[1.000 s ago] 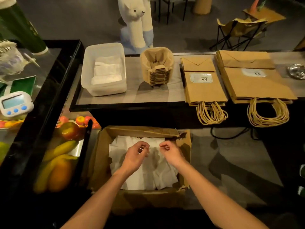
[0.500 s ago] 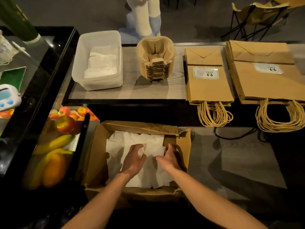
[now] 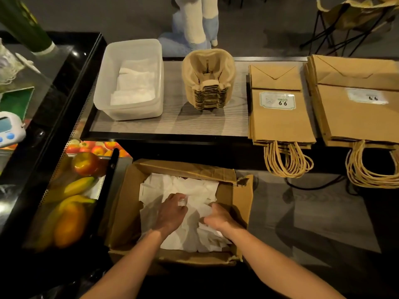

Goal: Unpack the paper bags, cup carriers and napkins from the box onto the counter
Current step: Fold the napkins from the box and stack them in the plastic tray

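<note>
While paper bags (image 3: 278,113) and cup carriers (image 3: 208,83) lie on the counter (image 3: 172,124), napkins (image 3: 194,188) (seemingly the last load) are left in the box (image 3: 244,201); they are gripped by the curled left hand (image 3: 171,213) and right hand (image 3: 220,217).

Box (image 3: 244,203) sits below the counter's (image 3: 177,124) near edge, with the fruit display (image 3: 71,203) just to its left. Napkins (image 3: 194,188) lie loose in the box. Left hand (image 3: 170,214) and right hand (image 3: 222,219) are both inside it, side by side on the pile, fingers curled into the napkins. On the counter, left to right: tub (image 3: 103,83) with more napkins in it, cup carriers (image 3: 208,80) nested in one stack, small paper bags (image 3: 278,121), large paper bags (image 3: 356,117). Both bag stacks lie flat, handles hanging over the near edge. Timer (image 3: 8,128) sits far left, on top of the display.
</note>
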